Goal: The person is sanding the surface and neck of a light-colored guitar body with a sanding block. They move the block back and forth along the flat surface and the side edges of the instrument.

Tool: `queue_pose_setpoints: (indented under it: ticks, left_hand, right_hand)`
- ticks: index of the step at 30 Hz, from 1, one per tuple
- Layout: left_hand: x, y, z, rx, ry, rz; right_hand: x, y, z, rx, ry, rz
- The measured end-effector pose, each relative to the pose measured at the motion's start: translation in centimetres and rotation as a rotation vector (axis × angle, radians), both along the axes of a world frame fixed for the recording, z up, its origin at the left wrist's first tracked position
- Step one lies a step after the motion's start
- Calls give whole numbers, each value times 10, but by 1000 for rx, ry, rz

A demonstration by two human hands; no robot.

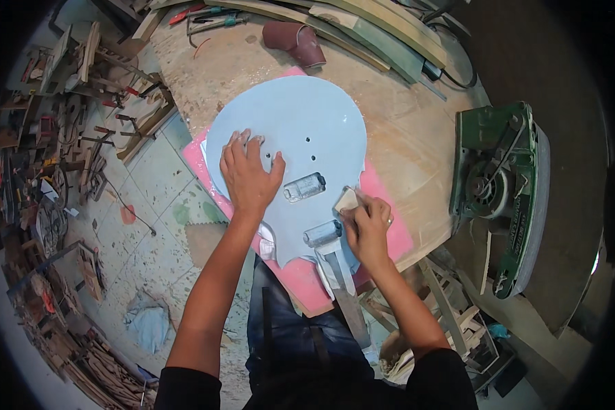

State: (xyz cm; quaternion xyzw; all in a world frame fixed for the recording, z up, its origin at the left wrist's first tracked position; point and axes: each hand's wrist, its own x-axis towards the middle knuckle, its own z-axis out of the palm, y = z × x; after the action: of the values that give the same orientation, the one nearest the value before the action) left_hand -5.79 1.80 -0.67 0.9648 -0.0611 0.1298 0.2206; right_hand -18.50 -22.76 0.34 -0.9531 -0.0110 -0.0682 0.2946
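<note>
A pale blue, guitar-shaped body with small holes and two rectangular cavities lies on a pink pad at the table's near edge. My left hand rests on the body's left side, fingers spread. My right hand grips a small beige sanding piece against the body's right edge, beside the cavities. A long grey-and-white neck-like piece extends from the lower cavity down toward my legs; its exact form is unclear.
Curved wooden strips, a maroon sandpaper sheet and clamps lie on the table's far part. A green sanding machine stands at right. Wood offcuts and clamped pieces crowd the left; a light cloth lies on the floor.
</note>
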Motion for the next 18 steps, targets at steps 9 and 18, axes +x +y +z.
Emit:
queue_pose_setpoints:
  ticks: [9, 18]
  left_hand:
    - [2, -4, -6, 3, -41, -11]
    - [3, -8, -1, -3, 11, -14]
  right_hand:
    - [84, -1, -4, 35, -70, -139]
    - [93, -6, -10, 31, -91, -138]
